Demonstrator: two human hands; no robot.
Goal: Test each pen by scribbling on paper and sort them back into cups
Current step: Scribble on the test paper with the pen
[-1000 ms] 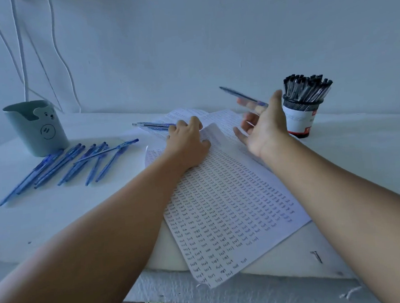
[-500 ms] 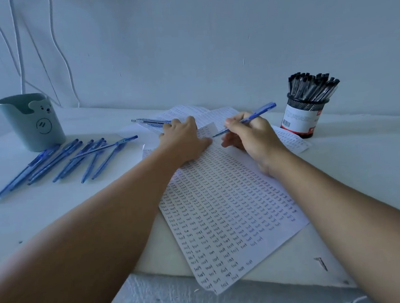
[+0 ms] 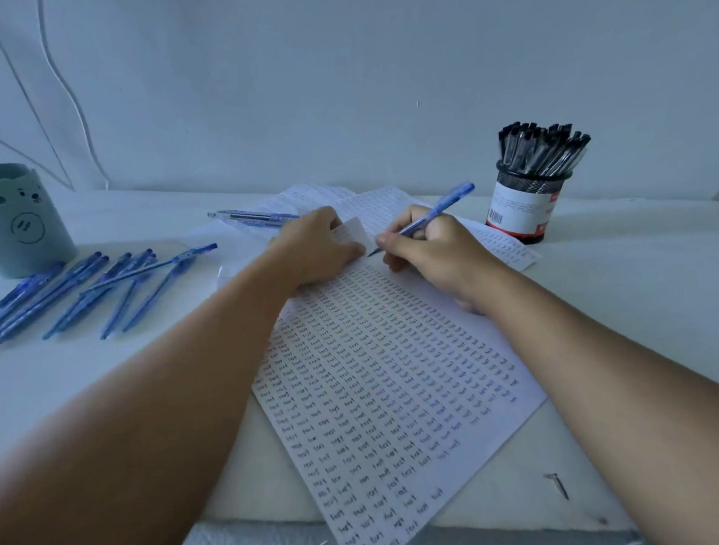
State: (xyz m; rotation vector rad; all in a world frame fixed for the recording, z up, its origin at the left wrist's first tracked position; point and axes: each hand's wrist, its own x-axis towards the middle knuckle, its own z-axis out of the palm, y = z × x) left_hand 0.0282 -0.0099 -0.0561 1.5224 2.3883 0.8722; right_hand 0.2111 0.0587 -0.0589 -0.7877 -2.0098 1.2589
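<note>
One pen (image 3: 430, 216) has come down from mid-air in the last second: the right hand (image 3: 432, 251) now grips it in closed fingers, tip touching the paper (image 3: 397, 375) near its top edge, so a test scribble looks to be starting. The left hand (image 3: 318, 249) stays curled, pinning the sheet and holding nothing. The pen is slim and blue. Untested blue pens (image 3: 97, 284) lie beside the bear cup (image 3: 13, 222); black ones fill the mesh cup (image 3: 526, 203) on the desk (image 3: 644, 276).
</note>
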